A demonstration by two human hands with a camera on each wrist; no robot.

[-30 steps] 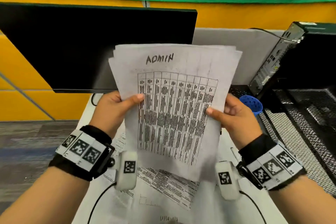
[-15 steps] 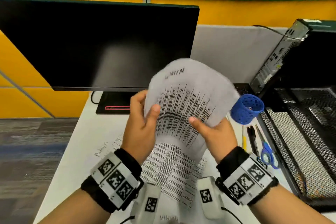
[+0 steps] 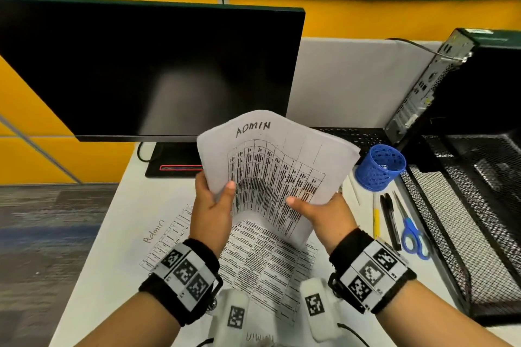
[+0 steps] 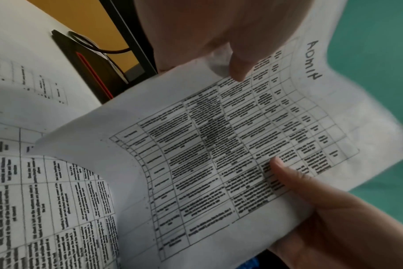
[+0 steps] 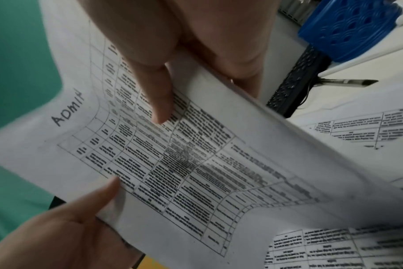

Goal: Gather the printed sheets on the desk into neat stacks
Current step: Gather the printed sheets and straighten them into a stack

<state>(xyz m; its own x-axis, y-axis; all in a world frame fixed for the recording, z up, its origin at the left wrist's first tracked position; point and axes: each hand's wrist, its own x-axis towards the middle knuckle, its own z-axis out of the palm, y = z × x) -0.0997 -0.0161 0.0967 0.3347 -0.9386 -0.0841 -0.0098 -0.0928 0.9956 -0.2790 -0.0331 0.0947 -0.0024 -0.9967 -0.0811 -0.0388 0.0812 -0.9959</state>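
A stack of printed sheets (image 3: 277, 166) with "ADMIN" handwritten at its top is held above the white desk (image 3: 112, 234), bowed in the middle and tilted right. My left hand (image 3: 215, 205) grips its lower left edge, thumb on the printed table. My right hand (image 3: 315, 213) grips the lower right edge the same way. In the left wrist view the stack (image 4: 219, 145) has my left thumb (image 4: 239, 71) pressing on it; in the right wrist view the stack (image 5: 184, 163) shows my right thumb (image 5: 160, 107) on top. More printed sheets (image 3: 267, 262) lie flat below, one (image 3: 166, 236) marked "Admin".
A dark monitor (image 3: 141, 65) stands behind the stack. A blue mesh cup (image 3: 379, 167) lies tipped at the right, with pens (image 3: 389, 220), a yellow pencil (image 3: 376, 220) and blue scissors (image 3: 413, 236) beside it. A keyboard (image 3: 352, 138), computer tower (image 3: 451, 79) and black mesh tray (image 3: 465, 220) fill the right.
The stack has come down from upright in front of the monitor to low over the desk, now bowed. Both hands moved down and closer together, still holding it.
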